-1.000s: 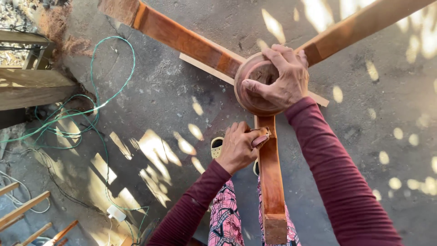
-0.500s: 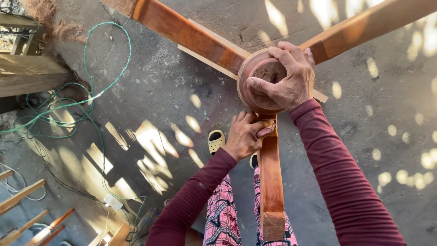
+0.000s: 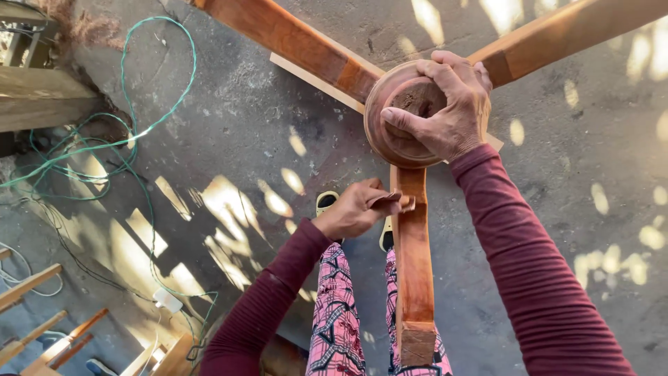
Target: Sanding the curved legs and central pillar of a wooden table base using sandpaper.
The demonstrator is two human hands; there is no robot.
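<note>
Three reddish legs radiate from a round wooden hub (image 3: 407,115); right hand (image 3: 445,115) grips its rim, while below it left hand (image 3: 355,209) pinches folded sandpaper (image 3: 395,202) against the near leg (image 3: 412,264), sanding apparently unfinished.

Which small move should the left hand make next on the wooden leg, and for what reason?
Probably one short stroke along the wooden leg: the left hand presses a folded brown piece on its edge, and the right hand steadies the round hub.

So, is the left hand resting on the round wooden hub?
No, the left hand presses a small brown piece against the leg; the right hand grips the hub.
</note>
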